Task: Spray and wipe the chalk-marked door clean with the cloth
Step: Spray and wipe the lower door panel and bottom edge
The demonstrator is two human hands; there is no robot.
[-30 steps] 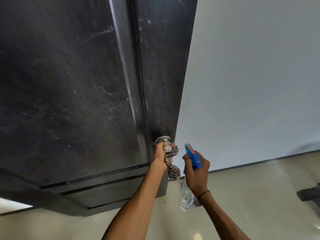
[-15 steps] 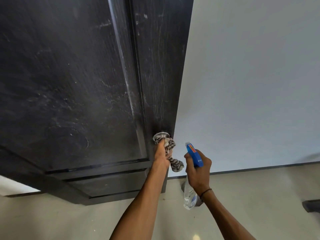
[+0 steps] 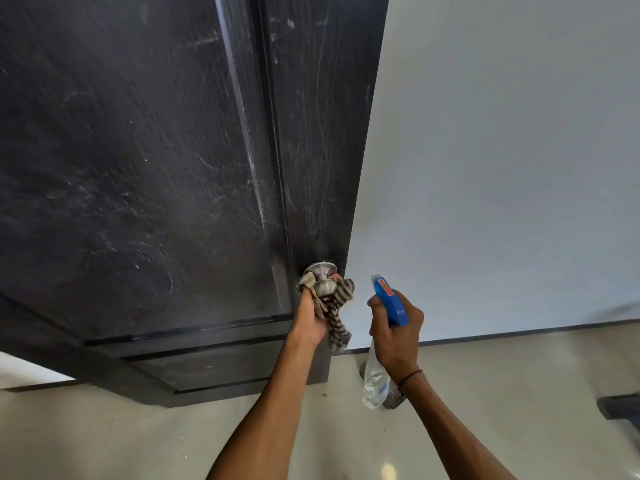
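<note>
A black door [image 3: 145, 174] with faint white chalk smears fills the left and middle of the head view. Its silver round knob [image 3: 321, 278] sits near the door's right edge. My left hand [image 3: 311, 317] holds a brown-and-white striped cloth [image 3: 334, 317] against the underside of the knob, with the cloth hanging down. To the right, my right hand [image 3: 394, 332] grips a clear spray bottle [image 3: 375, 382] with a blue trigger head [image 3: 388, 297], its nozzle aimed up and left toward the door edge.
A pale wall [image 3: 502, 168] stands right of the door, with a dark skirting line at its foot. Beige floor tiles [image 3: 138, 438] lie below. A dark object [image 3: 620, 407] shows at the right edge.
My left hand has slid from the top of the knob to just under it, with the cloth now draped below. The view has shifted slightly. The right hand and bottle have barely moved.
</note>
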